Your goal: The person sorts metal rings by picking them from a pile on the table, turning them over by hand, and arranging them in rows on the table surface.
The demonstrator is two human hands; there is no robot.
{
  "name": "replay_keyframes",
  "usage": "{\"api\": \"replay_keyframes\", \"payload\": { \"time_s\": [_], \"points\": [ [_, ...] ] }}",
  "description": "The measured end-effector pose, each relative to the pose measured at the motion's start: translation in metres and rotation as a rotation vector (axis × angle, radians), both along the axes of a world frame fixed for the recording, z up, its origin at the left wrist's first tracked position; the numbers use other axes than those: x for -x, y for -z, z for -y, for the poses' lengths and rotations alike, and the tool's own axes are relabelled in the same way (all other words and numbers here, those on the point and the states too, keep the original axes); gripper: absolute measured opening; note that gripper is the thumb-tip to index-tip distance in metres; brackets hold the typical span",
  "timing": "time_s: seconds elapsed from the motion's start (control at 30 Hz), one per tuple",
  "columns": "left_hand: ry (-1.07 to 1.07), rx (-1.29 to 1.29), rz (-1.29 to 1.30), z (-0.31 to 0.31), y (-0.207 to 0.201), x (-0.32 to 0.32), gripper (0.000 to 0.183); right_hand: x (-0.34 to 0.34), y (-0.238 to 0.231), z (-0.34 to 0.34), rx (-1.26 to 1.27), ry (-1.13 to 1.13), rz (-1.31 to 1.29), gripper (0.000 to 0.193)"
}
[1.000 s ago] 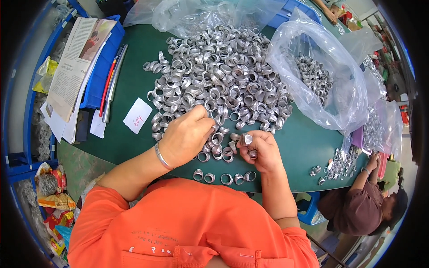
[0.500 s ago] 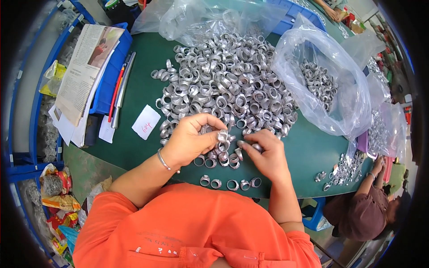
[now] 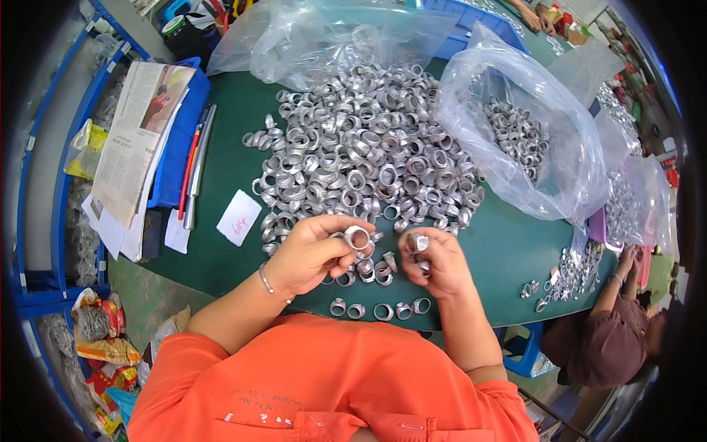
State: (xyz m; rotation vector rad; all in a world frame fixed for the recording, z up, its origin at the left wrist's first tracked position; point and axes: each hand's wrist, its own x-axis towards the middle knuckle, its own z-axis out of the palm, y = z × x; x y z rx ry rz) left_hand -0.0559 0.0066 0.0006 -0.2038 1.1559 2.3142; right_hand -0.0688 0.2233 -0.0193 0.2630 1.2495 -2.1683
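A silver metal ring point(image 3: 357, 238) is pinched between the thumb and fingertips of my left hand point(image 3: 311, 254), its round opening turned upward. My right hand point(image 3: 444, 267) is closed around a couple of rings point(image 3: 417, 243), which show between its thumb and fingers. Under and between both hands lie a few loose rings point(image 3: 383, 273). Nearest to me, several rings point(image 3: 383, 311) stand in a row along the table's front edge. Just beyond my hands spreads a large heap of similar rings point(image 3: 368, 147).
An open clear plastic bag point(image 3: 574, 184) with more rings stands at the right of the green table point(image 3: 221, 147). On the left are a blue bin point(image 3: 177, 147) with papers, pens point(image 3: 197, 166) and a white card point(image 3: 239, 218). Another person point(image 3: 607, 339) works at the far right.
Both hands have drawn slightly nearer to me. My left hand has turned its ring so the opening shows. My right hand has lifted from the table and turned, showing the rings it holds.
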Motion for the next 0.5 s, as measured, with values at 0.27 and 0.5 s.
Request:
{"api": "replay_keyframes", "payload": {
  "time_s": [0.27, 0.5],
  "points": [
    [-0.055, -0.240, -0.012, 0.008, 0.012, -0.007, 0.025, -0.002, 0.005, 0.000, 0.282, -0.016, 0.088, 0.016],
    [-0.137, -0.154, -0.055, 0.015, 0.011, -0.007, 0.019, 0.004, 0.011, -0.021, 0.442, 0.143, -0.174, 0.026]
  ]
}}
